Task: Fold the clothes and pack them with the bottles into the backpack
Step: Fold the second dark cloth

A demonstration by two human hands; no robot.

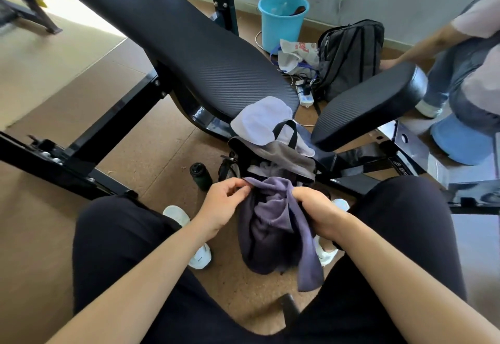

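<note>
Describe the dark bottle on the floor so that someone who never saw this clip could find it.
Start at the long black padded bench. On the brown floor below its near end stands the open grey backpack; just left of it is the dark bottle. Unlike its neighbours it stands alone on bare floor, with a black cap.

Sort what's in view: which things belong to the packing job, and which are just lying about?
Job: purple garment, white garment, open backpack, dark bottle.
Lying about: blue bucket, second backpack by the wall, plastic bag, power strip.
</note>
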